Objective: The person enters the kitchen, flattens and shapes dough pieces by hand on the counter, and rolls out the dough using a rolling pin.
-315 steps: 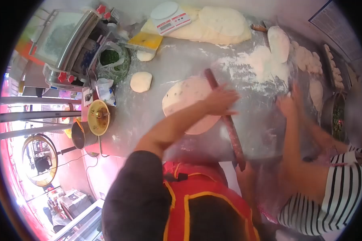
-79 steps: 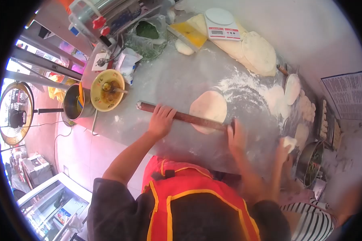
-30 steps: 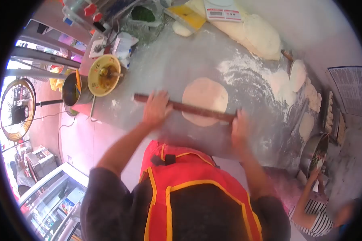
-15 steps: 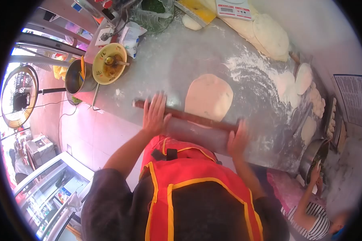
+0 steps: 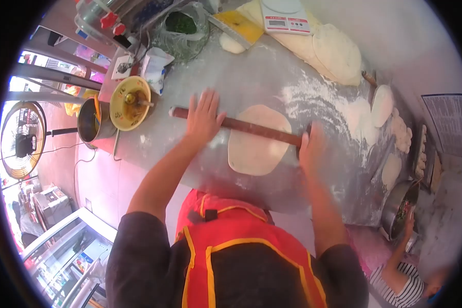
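A brown wooden rolling pin [image 5: 262, 132] lies across a flat, rounded sheet of dough [image 5: 256, 156] on the grey worktop [image 5: 205, 66]. My left hand [image 5: 204, 119] rests on the pin near its left end, fingers stretched out over it and pointing away from me. At the other end, my right hand [image 5: 311, 148] touches the pin, its thumb beside the wood. Its fingers point away from me too and are blurred by motion. Dough shows on both sides of the pin, more of it on my side.
Loose flour [image 5: 318, 100] covers the right of the worktop. Larger dough [image 5: 339, 54] and a white scale [image 5: 285, 18] lie at the back. A yellow bowl [image 5: 119, 115] and a metal pot [image 5: 105, 128] stand left. Far right, another person's hand [image 5: 409, 223] is at a metal bowl [image 5: 388, 210].
Both hands and the rolling pin have moved away from me, from the dough's near edge to across its far half. The other person's hand is lower at the metal bowl.
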